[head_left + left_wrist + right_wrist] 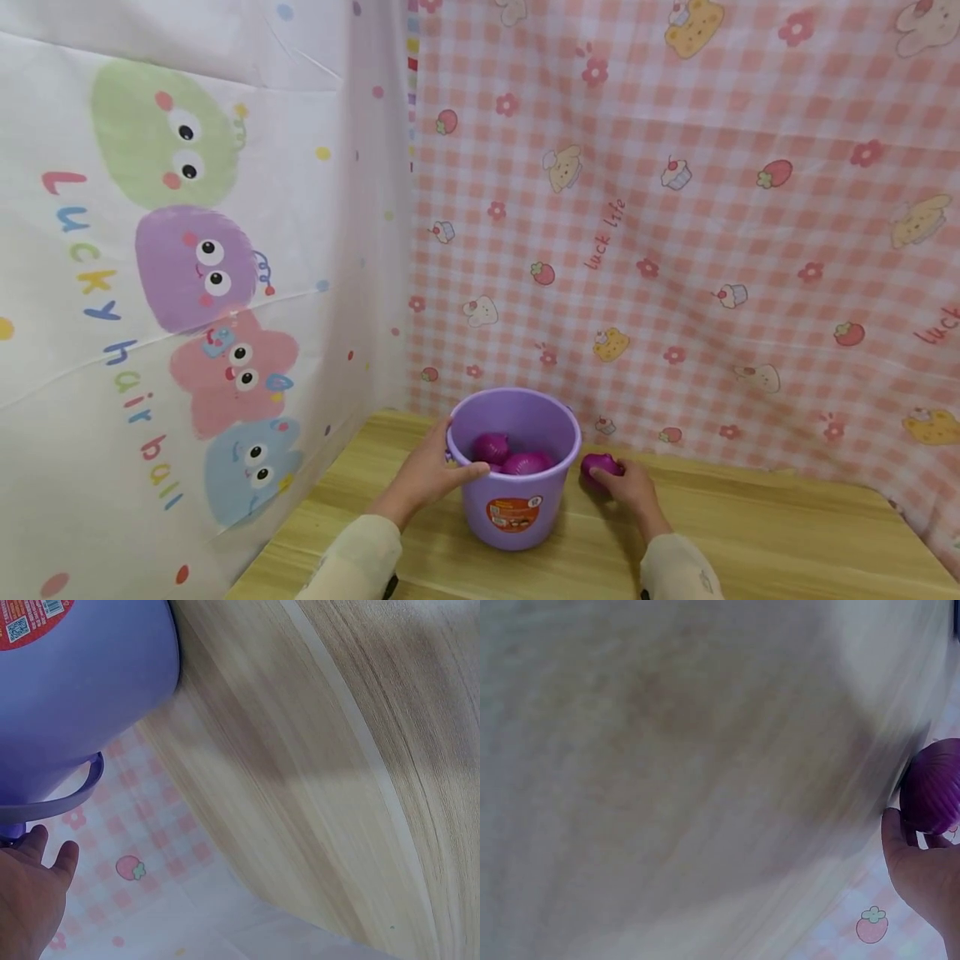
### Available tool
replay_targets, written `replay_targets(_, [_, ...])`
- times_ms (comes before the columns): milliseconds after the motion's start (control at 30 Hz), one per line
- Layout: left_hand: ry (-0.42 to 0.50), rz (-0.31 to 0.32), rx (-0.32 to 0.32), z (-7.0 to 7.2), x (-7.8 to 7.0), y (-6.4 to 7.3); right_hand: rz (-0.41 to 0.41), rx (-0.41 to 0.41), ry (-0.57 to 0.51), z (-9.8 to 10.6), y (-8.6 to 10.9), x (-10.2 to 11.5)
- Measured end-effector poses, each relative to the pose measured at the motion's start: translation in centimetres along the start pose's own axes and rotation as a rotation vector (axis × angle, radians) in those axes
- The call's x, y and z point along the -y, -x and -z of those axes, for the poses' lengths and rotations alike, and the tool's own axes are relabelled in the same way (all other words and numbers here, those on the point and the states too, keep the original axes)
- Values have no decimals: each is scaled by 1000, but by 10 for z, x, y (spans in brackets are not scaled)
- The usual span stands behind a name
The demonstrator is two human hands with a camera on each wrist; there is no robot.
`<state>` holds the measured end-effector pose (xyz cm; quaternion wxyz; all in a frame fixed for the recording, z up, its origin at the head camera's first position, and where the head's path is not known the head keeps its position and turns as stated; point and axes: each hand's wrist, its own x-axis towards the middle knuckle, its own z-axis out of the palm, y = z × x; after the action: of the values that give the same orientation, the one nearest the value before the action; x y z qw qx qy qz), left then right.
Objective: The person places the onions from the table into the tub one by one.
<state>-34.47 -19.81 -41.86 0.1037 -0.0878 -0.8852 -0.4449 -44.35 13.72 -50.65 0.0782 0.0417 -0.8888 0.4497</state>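
Note:
A purple plastic bucket (555, 496) with an orange-red label stands upright on the wooden table. Inside it lie red onions (491, 448), two of them showing over the rim. My left hand (429, 477) holds the bucket's left side, thumb along the front rim. In the left wrist view its fingers are beside the bucket handle (71, 801). Just right of the bucket, my right hand (633, 490) grips another red onion (600, 467) low over the tabletop. The right wrist view shows this onion (934, 787) between thumb and fingers, cut off by the frame edge.
The wood-grain table (780, 521) stretches away to the right. Behind it hangs a pink checked cloth (675, 225) with cartoon prints. A white cloth (315, 208) with cartoon figures closes off the left side.

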Motion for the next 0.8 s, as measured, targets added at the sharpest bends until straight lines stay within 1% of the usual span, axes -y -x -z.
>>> replay_targets(100, [8,-3,3,-1,-1,1,-20,0,5,2,3,-2])
replay_targets(300, [16,12,11,-4,-3,1,-55,-2,9,6,7,-6])
replay_targets(433, [10,24,6,-4,-3,1,-66,-6,-10,10,10,-5])
replay_targets(633, [-1,9,0,-2,-1,0,-66,-13,-39,17,14,2])
replay_targets(733, [-5,-5,-3,-1,0,0,-49,-26,-37,22,16,8])
replay_targets(800, [-7,-3,-3,0,1,-1,-34,-39,-35,26,16,14])
